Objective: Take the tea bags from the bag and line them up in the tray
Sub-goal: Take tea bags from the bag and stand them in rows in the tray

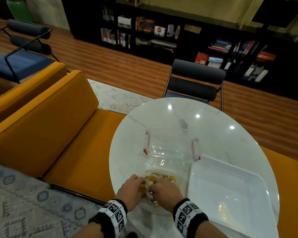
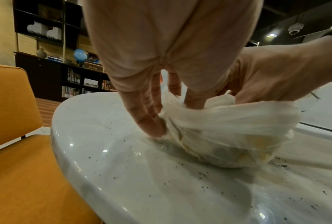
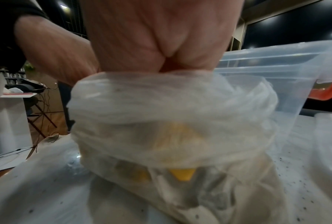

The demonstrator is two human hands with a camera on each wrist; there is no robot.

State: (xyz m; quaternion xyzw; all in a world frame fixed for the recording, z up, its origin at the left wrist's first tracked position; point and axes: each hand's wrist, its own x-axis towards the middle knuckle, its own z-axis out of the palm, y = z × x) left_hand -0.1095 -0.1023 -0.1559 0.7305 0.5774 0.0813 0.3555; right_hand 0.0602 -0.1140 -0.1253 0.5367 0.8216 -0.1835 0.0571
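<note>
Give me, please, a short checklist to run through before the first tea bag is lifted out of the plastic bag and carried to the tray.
1. Both hands on the plastic bag: ok; the left hand and right hand grip its rolled rim.
2. Bag mouth open enough to reach in: cannot tell; the hands cover it.
3. Tea bags present inside: ok; yellow tags show through the plastic.
4. Tray within reach, beside the right hand: ok.
5. Tray free for the first row: ok; no tea bags lie in it.
6. Table clean: not ok; dark specks lie scattered around the bag.
</note>
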